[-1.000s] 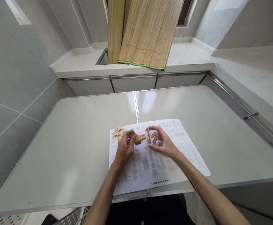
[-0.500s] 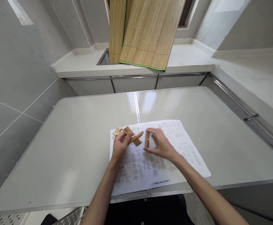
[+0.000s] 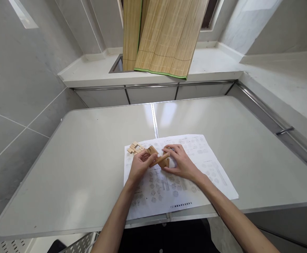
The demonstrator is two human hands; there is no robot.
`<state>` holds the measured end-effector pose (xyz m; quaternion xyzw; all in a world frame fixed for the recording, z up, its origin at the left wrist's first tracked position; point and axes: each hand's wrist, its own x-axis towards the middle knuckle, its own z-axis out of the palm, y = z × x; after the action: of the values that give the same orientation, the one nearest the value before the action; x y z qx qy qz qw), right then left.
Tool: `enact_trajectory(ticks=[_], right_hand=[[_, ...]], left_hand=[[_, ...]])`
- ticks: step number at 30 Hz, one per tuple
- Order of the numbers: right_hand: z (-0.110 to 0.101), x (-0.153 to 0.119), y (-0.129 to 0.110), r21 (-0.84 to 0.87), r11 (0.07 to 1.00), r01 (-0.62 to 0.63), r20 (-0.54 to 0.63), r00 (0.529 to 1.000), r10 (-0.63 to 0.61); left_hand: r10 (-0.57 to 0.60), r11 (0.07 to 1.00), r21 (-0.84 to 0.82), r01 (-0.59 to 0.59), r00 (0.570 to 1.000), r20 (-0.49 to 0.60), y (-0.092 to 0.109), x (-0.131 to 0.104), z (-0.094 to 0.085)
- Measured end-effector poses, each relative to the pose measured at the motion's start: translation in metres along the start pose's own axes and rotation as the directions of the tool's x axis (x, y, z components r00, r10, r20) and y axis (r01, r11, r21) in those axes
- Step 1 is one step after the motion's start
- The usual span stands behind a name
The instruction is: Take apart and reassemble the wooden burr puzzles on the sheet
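Observation:
My left hand (image 3: 140,164) is closed on joined brown wooden pieces (image 3: 159,160), with one long bar slanting up to the right. Thumb and fingers of my right hand (image 3: 181,162) close around another brown wooden piece (image 3: 167,162), which meets the pieces from the left hand. The fingers partly hide where they touch. Pale wooden pieces (image 3: 135,147) lie just beyond my left hand on a printed paper sheet (image 3: 192,189). Both hands are over that sheet.
The sheet lies on a white table (image 3: 90,168) with a seam down its middle. Behind the table is a white counter (image 3: 211,65) with a sink (image 3: 117,65) and a hanging bamboo mat (image 3: 169,38). Grey walls stand at both sides.
My left hand has moved right with its wooden pieces, which now meet the piece at my right hand. The pale pieces are more exposed. My right hand has barely moved.

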<state>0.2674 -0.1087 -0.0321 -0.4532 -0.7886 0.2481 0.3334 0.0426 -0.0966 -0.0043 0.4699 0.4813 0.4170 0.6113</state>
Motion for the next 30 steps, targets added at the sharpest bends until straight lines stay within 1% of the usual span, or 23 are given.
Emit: enact_trajectory(ticks=[4,7,9,11,13,16,18,20,22,26,30], right_hand=[[0.0,-0.001,0.0,0.003,1.0,0.007,-0.002,1.0,-0.007],[-0.001,0.0,-0.003,0.037,0.999,0.007,-0.007,1.0,-0.006],[-0.003,0.0,-0.006,0.104,0.995,0.005,-0.015,1.0,-0.003],[-0.007,0.001,-0.008,0.213,0.977,0.0,-0.026,1.0,0.006],[-0.01,0.002,-0.009,0.332,0.942,-0.036,-0.02,0.999,0.045],[-0.013,0.002,-0.007,0.496,0.862,-0.106,0.027,0.994,0.107],[-0.014,0.001,-0.005,0.582,0.805,-0.113,0.045,0.993,0.107],[-0.012,0.001,-0.006,0.623,0.776,-0.105,0.048,0.994,0.096],[-0.011,0.0,-0.008,0.605,0.79,-0.102,0.045,0.995,0.094],[-0.008,-0.002,-0.016,0.479,0.873,-0.095,-0.002,0.994,0.109],[-0.004,-0.002,-0.017,0.334,0.941,-0.057,-0.038,0.997,0.074]], left_hand=[[0.023,1.0,0.021,-0.023,0.999,0.03,-0.002,-0.001,-0.002],[0.015,1.0,0.025,-0.016,0.999,0.034,-0.001,-0.001,-0.002],[-0.001,1.0,0.019,0.0,0.999,0.035,0.0,-0.001,-0.001],[-0.009,1.0,0.0,0.009,1.0,0.03,0.002,-0.001,0.0],[-0.007,1.0,-0.008,0.007,1.0,0.026,0.003,-0.001,0.001],[0.011,1.0,-0.014,-0.011,1.0,0.025,0.004,-0.001,0.002],[0.012,0.999,-0.046,-0.011,0.999,0.032,0.004,0.0,0.002],[0.007,0.996,-0.088,-0.003,0.999,0.043,0.003,0.001,0.002],[0.004,0.994,-0.111,0.001,0.999,0.046,0.002,0.001,0.002],[-0.028,0.995,-0.098,0.032,0.999,0.042,0.002,0.002,0.004],[-0.079,0.987,-0.13,0.092,0.991,0.104,0.003,0.0,0.007]])
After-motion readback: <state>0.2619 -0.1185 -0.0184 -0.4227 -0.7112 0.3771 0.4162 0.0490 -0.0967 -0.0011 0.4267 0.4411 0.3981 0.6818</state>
